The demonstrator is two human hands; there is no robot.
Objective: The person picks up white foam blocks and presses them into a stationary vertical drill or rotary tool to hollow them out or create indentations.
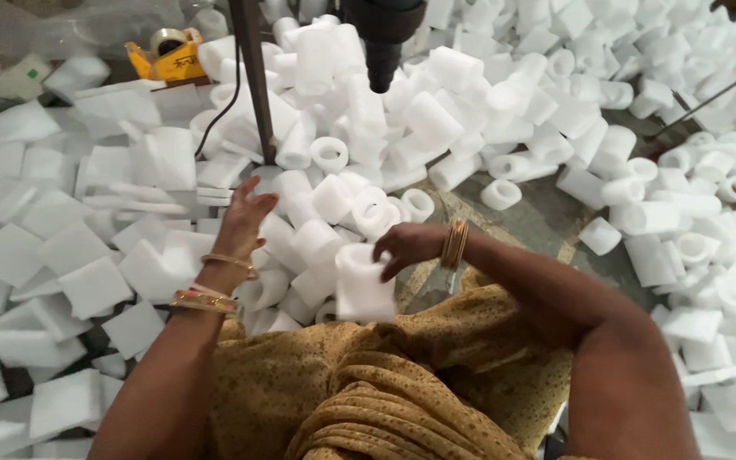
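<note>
Right hand (409, 245) pinches a foam sleeve (361, 285); left hand (243, 220) spread, seemingly over crowded foam rolls (334, 204).

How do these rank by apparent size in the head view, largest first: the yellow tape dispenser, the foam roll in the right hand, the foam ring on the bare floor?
1. Foam roll, though nearest the camera.
2. Yellow tape dispenser.
3. Foam ring.

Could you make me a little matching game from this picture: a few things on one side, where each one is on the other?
Things:
1. tape dispenser
2. foam roll
3. flat foam sheets
4. left hand

Places:
A. spread over the left side
B. top left, yellow
C. open, over the rolled pieces
D. gripped by the right hand

Pairs: 1-B, 2-D, 3-A, 4-C
</note>
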